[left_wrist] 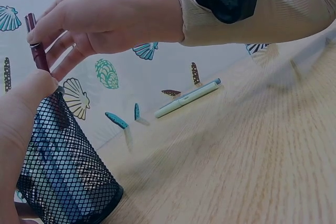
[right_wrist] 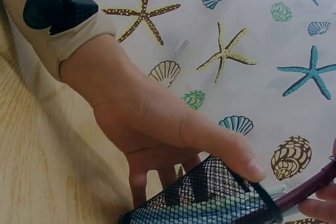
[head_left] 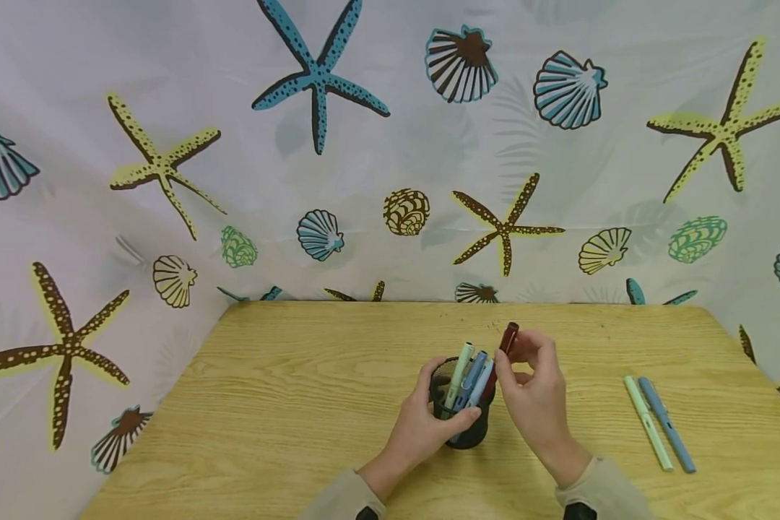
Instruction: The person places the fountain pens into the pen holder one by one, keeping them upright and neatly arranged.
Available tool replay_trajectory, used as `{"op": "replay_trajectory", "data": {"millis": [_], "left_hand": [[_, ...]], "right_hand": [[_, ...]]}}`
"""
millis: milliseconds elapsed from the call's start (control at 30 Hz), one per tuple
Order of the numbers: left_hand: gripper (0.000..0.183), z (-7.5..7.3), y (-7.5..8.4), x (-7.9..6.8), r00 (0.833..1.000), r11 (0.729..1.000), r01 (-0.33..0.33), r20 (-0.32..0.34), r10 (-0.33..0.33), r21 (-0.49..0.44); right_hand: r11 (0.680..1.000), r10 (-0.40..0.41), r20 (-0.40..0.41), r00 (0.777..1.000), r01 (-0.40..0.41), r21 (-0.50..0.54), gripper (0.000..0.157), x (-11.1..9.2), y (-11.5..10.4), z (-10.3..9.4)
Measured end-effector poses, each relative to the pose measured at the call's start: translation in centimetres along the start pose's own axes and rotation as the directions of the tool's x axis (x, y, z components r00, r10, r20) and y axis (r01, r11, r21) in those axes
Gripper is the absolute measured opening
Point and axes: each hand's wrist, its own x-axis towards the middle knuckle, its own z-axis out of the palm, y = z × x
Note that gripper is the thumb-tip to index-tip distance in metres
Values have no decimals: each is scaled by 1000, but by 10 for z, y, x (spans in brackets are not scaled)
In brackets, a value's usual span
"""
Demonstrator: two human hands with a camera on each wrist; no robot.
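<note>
A black mesh pen cup (head_left: pixel 471 435) stands on the table, and my left hand (head_left: pixel 416 426) grips it around the sides near the rim. My right hand (head_left: pixel 541 393) pinches a dark red pen (head_left: pixel 509 336) at the cup's right side. That pen's lower part is inside the cup, as the right wrist view shows with the pen (right_wrist: pixel 307 188) slanting over the rim. Also leaning in the cup are a light green pen (head_left: pixel 459 374), a blue pen (head_left: pixel 474 372) and a pale blue pen (head_left: pixel 481 385). Their lower ends show only dimly through the mesh (left_wrist: pixel 73 166).
To the right of my right hand, a light green pen (head_left: pixel 648 425) and a blue pen (head_left: pixel 667 426) lie side by side on the wooden table (head_left: pixel 299 375). A cloth (head_left: pixel 364 166) with starfish and shells hangs behind the table and along its sides.
</note>
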Motion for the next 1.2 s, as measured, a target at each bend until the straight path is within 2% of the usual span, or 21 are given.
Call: {"op": "replay_trajectory", "data": {"millis": [300, 500, 700, 1200], "left_hand": [[78, 0, 0, 1, 1000, 1000, -6, 2, 6, -6], [77, 0, 0, 0, 1000, 1000, -7, 2, 7, -5], [78, 0, -1, 0, 1000, 1000, -7, -4, 7, 4], [79, 1, 0, 0, 1000, 1000, -15, -5, 15, -7]], "right_hand": [[998, 51, 40, 998, -49, -49, 36, -7, 14, 6], [989, 133, 90, 987, -126, -77, 36, -10, 19, 9], [986, 159, 142, 977, -149, -80, 38, -16, 22, 8], [977, 191, 121, 974, -177, -119, 29, -15, 25, -2]]}}
